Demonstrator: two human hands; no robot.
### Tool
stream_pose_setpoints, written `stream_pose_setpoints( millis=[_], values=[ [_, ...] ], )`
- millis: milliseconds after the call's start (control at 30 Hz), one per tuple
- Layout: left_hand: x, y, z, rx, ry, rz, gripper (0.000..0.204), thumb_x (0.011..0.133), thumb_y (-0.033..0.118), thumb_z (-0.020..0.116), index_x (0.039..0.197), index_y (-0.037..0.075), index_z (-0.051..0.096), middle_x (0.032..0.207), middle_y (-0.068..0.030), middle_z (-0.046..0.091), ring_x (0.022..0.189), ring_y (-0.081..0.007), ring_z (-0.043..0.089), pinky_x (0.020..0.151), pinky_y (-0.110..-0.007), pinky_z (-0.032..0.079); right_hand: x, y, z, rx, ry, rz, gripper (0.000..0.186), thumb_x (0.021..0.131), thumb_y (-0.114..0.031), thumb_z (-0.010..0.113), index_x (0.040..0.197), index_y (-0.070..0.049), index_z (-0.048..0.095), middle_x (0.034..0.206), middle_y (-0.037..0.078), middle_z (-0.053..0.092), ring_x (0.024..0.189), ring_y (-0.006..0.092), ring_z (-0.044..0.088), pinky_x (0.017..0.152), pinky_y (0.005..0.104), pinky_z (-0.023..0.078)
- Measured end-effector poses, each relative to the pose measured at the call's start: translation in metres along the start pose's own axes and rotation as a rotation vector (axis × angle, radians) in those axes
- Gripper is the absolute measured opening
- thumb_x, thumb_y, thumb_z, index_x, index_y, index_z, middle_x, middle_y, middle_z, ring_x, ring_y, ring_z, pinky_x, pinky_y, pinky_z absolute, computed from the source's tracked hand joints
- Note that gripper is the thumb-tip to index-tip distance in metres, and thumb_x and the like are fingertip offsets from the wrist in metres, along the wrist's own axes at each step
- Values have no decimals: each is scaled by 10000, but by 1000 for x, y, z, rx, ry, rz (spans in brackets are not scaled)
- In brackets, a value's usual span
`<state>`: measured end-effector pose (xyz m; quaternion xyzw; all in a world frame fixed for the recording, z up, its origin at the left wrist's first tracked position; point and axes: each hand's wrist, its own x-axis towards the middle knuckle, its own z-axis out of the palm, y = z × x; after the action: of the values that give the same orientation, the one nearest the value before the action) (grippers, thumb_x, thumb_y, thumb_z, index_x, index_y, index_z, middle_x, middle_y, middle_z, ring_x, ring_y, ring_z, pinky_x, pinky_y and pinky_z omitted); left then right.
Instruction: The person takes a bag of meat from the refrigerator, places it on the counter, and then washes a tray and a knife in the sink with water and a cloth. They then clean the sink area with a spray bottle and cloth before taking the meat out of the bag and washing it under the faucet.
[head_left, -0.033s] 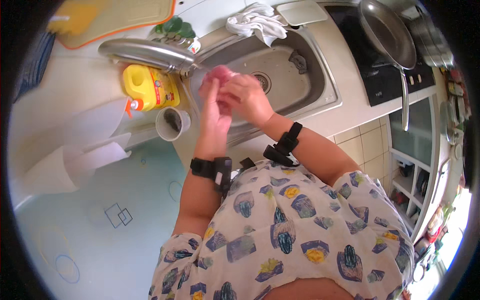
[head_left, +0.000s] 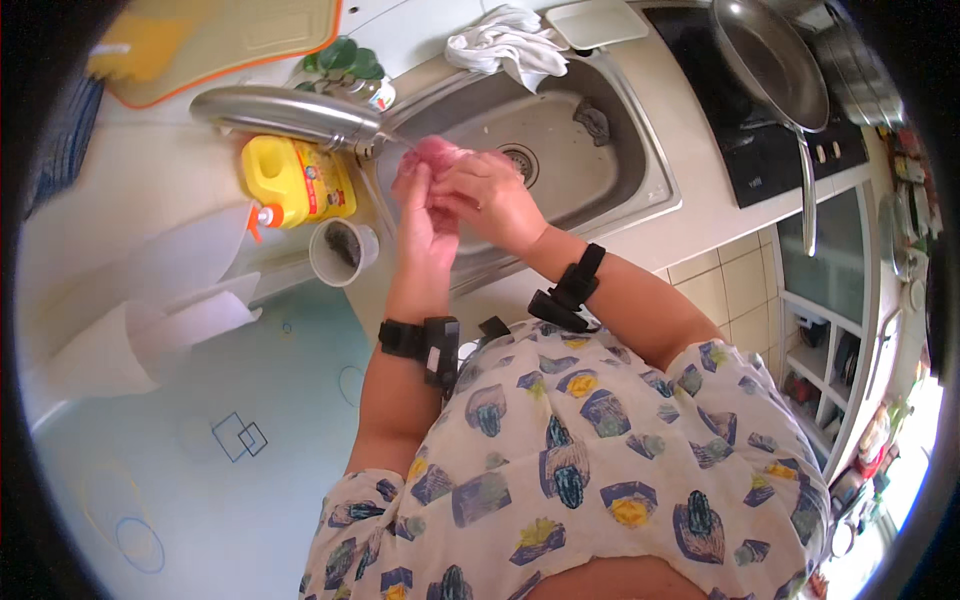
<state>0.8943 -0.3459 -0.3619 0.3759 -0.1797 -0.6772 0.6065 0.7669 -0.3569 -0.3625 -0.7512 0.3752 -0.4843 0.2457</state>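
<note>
A soft pink lump (head_left: 438, 152), which looks like raw meat, is between my hands over the left end of the steel sink (head_left: 655, 190). My left hand (head_left: 428, 225) cups it from the near left with closed fingers. On its right, my right hand (head_left: 490, 200) bends its fingers around the lump, touching the left hand. Thin water runs from the steel faucet (head_left: 290, 112) onto the lump. My fingers cover much of it. Black straps with small devices sit on both forearms.
Left of the sink stand a yellow jug (head_left: 300, 180) and a white tub (head_left: 343, 250) with dark matter inside. A grey rag (head_left: 592, 122) lies in the basin. A white cloth (head_left: 508, 45) drapes over the far rim. At right, a frying pan (head_left: 770, 65) rests on the black cooktop (head_left: 745, 165).
The whole view has shifted very slightly. Both hands stay on the pink lump under the water, with only tiny finger movement.
</note>
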Motion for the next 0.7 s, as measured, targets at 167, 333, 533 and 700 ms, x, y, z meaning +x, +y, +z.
stream_pose_setpoints(
  millis=[167, 333, 533, 700],
  values=[
    [-6, -3, 11, -114, 288, -4, 281, 901, 178, 598, 1170, 141, 530, 1096, -39, 618, 1041, -198, 583, 879, -439, 499, -27, 70, -42, 80, 19, 505, 229, 808, -205, 673, 982, -57, 663, 1006, 137, 623, 964, 325, 585, 841, 395, 465],
    [2, 0, 30, -55, 208, 19, 278, 930, 215, 550, 1194, 134, 517, 1134, -43, 612, 1057, -203, 589, 890, -418, 499, -13, 80, -22, 255, -58, 538, 505, 848, -395, 630, 1221, -66, 548, 1217, 179, 525, 1116, 337, 509, 963, 384, 392],
    [16, 1, 44, -1, 161, -12, 283, 968, 250, 472, 1217, 117, 496, 1189, -68, 587, 1086, -211, 575, 897, -400, 498, -5, 74, -16, 438, -47, 423, 417, 904, -370, 546, 1159, -41, 573, 1054, 135, 587, 1068, 283, 523, 938, 357, 399],
    [24, -1, 69, -102, 107, -26, 369, 981, 322, 423, 1253, 79, 474, 1237, -106, 549, 1143, -248, 533, 969, -444, 441, -51, 115, 7, 1354, -111, 1180, 627, 935, -584, 317, 1376, -148, 407, 1415, 58, 410, 1263, 250, 423, 1073, 410, 278]
  ],
)
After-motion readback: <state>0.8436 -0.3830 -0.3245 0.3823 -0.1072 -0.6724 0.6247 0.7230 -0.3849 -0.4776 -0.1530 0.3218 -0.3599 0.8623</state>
